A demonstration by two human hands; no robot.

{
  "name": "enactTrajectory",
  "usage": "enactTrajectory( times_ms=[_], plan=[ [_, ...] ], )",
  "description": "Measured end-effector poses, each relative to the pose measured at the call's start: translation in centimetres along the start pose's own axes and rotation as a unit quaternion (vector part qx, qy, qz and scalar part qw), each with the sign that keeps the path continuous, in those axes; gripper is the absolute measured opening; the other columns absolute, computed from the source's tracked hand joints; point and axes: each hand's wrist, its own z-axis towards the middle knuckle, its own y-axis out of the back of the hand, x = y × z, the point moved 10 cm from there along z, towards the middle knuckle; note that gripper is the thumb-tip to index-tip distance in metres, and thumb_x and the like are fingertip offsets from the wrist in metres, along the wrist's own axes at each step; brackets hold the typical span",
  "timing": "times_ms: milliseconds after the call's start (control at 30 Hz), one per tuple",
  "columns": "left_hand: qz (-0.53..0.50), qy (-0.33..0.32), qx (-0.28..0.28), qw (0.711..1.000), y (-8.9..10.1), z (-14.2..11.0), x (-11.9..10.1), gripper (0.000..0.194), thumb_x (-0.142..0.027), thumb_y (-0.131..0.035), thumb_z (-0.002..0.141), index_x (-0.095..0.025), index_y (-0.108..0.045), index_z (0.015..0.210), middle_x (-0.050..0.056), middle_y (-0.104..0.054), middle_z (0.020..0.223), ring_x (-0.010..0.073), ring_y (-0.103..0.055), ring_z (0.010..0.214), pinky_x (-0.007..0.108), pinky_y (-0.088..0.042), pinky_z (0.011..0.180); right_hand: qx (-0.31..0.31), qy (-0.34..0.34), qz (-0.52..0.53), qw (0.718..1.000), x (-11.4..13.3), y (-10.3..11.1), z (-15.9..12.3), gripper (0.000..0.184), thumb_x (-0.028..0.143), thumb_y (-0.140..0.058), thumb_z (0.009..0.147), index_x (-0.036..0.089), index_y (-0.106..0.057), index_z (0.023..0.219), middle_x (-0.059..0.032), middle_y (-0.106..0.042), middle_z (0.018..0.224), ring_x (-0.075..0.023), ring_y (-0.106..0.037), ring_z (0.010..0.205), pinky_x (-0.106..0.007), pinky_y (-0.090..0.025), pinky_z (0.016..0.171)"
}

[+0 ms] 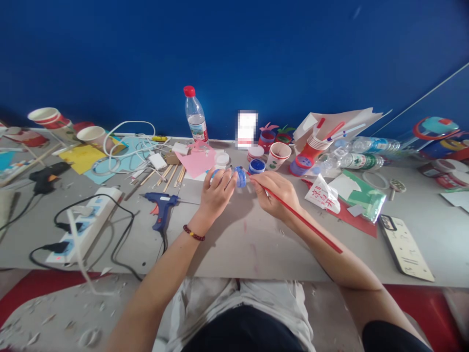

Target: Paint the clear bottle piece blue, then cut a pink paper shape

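Observation:
My left hand point(219, 193) is closed around a small round blue-painted piece point(240, 177), whose blue end shows beyond the fingertips; the rest of it is hidden by the hand. A long red-handled paintbrush point(304, 221) is gripped in my right hand point(277, 194), its handle slanting back over the forearm. The brush tip points at the blue piece, though I cannot tell whether they touch. Just behind the hands stands an open jar of blue paint point(257, 166). A paper cup point(279, 156) stands right behind it.
Left are a blue glue gun point(163, 205), wooden sticks point(170, 177) and a power strip point(88, 225) with trailing cords. Bottles point(361, 161), a paper packet point(322, 194) and a phone point(406, 248) lie right. A red-capped bottle point(196, 120) stands at the back.

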Motion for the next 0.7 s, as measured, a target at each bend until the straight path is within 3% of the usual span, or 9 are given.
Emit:
enactTrajectory(
  times_ms=[200,433,700],
  plan=[
    [0.032,-0.011,-0.027,0.999,0.6,-0.1,-0.2,0.038,-0.017,-0.058,0.089,-0.024,-0.063,0.126,0.011,-0.071,0.117,0.0246,-0.062,0.114,0.05,-0.038,0.115,0.002,0.012,0.003,1.0,0.3,0.1,0.1,0.015,0.013,-0.052,0.095,0.021,-0.064,0.094,-0.0049,-0.072,0.077,-0.0181,-0.068,0.073,-0.029,-0.055,0.067],
    [0.033,0.031,-0.042,0.998,1.0,-0.1,1.0,0.037,-0.025,-0.063,0.086,-0.023,-0.064,0.123,0.011,-0.07,0.112,0.0269,-0.061,0.114,0.053,-0.038,0.115,0.032,0.008,-0.002,0.999,0.8,0.0,0.2,0.02,0.011,-0.052,0.093,0.02,-0.06,0.076,-0.0028,-0.063,0.066,-0.0154,-0.058,0.06,-0.026,-0.046,0.059],
    [0.017,0.016,-0.023,0.999,0.9,0.2,0.9,0.038,-0.019,-0.061,0.087,-0.026,-0.063,0.125,0.009,-0.071,0.114,0.0246,-0.063,0.113,0.053,-0.037,0.116,0.038,-0.015,-0.006,0.999,0.3,-0.2,0.1,0.02,0.016,-0.047,0.096,0.02,-0.061,0.082,-0.0025,-0.063,0.064,-0.0161,-0.057,0.06,-0.027,-0.045,0.057]
  ],
)
